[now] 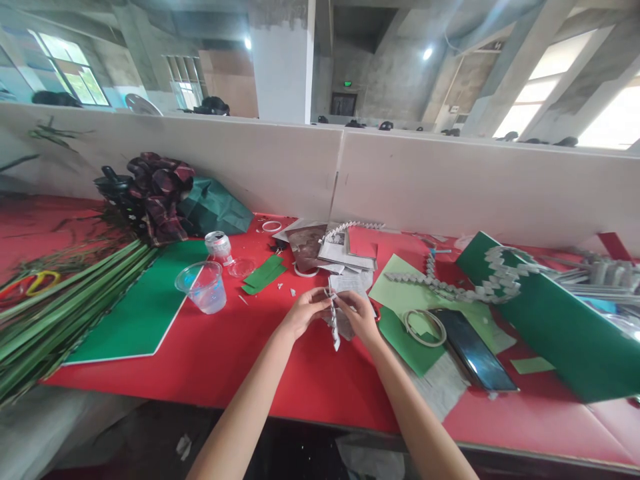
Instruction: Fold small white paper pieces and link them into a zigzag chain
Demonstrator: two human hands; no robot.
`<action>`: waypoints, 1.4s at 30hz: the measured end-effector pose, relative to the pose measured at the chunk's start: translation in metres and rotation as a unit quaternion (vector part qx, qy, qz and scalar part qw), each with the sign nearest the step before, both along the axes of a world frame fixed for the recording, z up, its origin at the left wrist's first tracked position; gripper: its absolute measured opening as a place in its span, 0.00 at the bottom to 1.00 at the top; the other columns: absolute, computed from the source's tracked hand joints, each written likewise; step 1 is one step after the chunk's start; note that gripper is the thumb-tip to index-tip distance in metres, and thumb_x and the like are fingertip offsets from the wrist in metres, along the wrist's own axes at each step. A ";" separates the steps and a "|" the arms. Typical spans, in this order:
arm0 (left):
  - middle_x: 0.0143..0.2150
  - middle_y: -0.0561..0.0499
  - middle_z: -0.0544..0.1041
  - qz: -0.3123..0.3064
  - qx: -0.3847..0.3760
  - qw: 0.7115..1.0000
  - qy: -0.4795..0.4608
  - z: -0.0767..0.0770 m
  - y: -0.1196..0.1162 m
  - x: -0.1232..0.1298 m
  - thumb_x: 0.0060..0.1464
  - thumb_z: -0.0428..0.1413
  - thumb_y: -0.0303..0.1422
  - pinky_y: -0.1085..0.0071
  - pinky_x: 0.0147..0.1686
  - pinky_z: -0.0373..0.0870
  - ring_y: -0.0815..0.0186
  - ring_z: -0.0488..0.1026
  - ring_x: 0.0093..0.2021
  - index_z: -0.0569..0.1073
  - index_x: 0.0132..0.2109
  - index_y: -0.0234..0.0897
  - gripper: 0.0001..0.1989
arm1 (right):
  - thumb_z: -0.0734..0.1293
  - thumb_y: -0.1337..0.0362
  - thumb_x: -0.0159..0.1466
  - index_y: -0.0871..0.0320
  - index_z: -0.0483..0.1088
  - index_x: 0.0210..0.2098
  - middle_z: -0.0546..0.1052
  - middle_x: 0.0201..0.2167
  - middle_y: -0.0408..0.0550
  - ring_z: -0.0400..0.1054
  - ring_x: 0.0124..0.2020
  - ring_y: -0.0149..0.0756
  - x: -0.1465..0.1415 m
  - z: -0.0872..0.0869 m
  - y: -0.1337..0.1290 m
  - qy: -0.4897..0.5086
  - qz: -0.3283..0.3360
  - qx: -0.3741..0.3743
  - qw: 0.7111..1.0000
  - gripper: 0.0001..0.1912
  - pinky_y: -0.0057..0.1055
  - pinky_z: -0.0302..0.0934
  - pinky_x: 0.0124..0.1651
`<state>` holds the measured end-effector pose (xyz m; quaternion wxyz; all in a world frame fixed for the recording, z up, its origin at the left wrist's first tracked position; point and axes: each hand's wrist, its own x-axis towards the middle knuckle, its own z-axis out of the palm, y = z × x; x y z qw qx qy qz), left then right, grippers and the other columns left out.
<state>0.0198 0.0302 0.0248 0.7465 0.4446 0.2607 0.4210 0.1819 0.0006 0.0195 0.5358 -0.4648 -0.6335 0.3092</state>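
Over the middle of the red table, my left hand (304, 313) and my right hand (361, 316) meet with fingers pinched. Between them is a short white folded-paper chain (335, 332), its lower end hanging down toward me. Both sets of fingertips close on its upper end; the exact fold there is too small to make out. Printed paper sheets (349, 283) lie just beyond my hands. A longer folded-paper chain (455, 291) curves over light green paper to the right, and another paper chain (353, 227) rests at the back.
Left are a plastic cup (206, 288), a can (218, 247), green paper strips (265, 273), a green board (131, 320), long leaves (75, 293) and scissors (43, 283). Right are a phone (475, 350), a ring (425, 328) and an upright green board (560, 327). A white partition (425, 180) stands behind.
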 end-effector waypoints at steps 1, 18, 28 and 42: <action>0.41 0.46 0.75 0.006 0.002 1.000 -0.001 0.000 0.000 0.000 0.43 0.66 0.34 0.67 0.40 0.72 0.65 0.73 0.39 0.74 0.46 0.33 0.21 | 0.64 0.57 0.62 0.57 0.72 0.34 0.77 0.33 0.48 0.69 0.35 0.38 0.000 0.000 0.000 -0.003 -0.001 0.001 1.000 0.10 0.32 0.61 0.40; 0.40 0.47 0.76 0.046 0.039 0.998 0.026 0.003 -0.002 0.004 0.41 0.66 0.36 0.62 0.38 0.74 0.63 0.75 0.35 0.74 0.43 0.33 0.21 | 0.67 0.51 0.57 0.57 0.70 0.34 0.75 0.30 0.48 0.71 0.32 0.38 0.006 -0.001 0.000 0.175 0.065 -0.154 0.970 0.15 0.33 0.65 0.37; 0.41 0.47 0.75 0.077 0.043 0.995 0.045 0.002 -0.004 0.006 0.42 0.66 0.37 0.63 0.38 0.75 0.64 0.75 0.35 0.75 0.44 0.32 0.21 | 0.64 0.57 0.61 0.56 0.72 0.32 0.76 0.30 0.47 0.70 0.33 0.38 -0.003 0.006 -0.008 -0.021 -0.036 0.038 0.998 0.10 0.33 0.62 0.39; 0.39 0.47 0.75 0.093 0.063 0.992 0.062 -0.002 -0.004 0.010 0.41 0.66 0.39 0.63 0.36 0.76 0.64 0.75 0.34 0.73 0.41 0.33 0.20 | 0.64 0.58 0.61 0.56 0.71 0.32 0.76 0.28 0.46 0.70 0.30 0.38 -0.001 0.003 -0.008 -0.056 -0.046 0.035 0.997 0.09 0.32 0.62 0.36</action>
